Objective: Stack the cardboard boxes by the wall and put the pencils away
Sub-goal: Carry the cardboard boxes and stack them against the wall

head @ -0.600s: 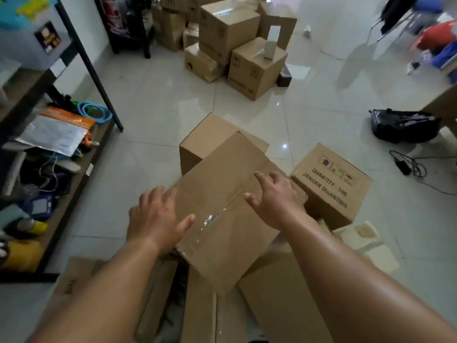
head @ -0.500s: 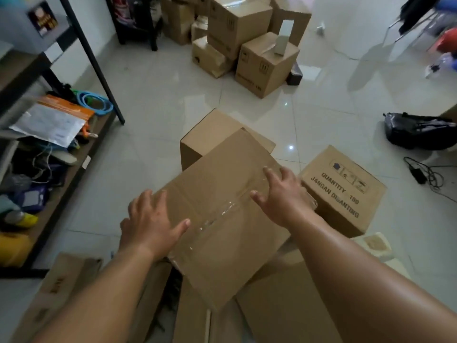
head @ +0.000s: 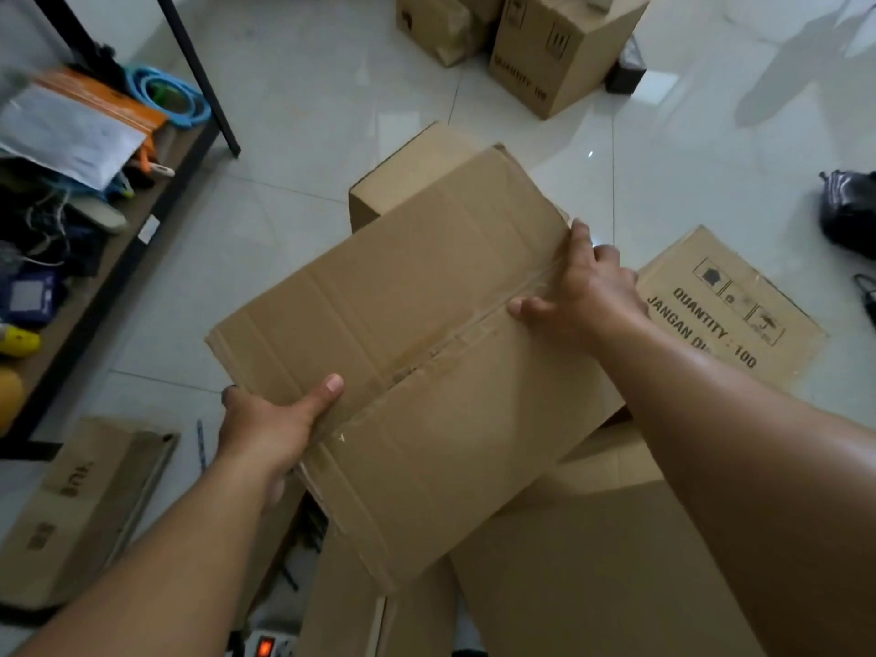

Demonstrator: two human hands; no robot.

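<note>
Gripping now where they merely reached a moment ago, the left hand (head: pixel 270 429) and right hand (head: pixel 585 291) clamp opposite edges of the cardboard box (head: pixel 417 353), thumbs on top; it sits tilted between them, likely ready for lifting and stacking.

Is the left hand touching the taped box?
Touching. Head view: the left hand grips the taped box at its left edge, thumb on top.
</note>
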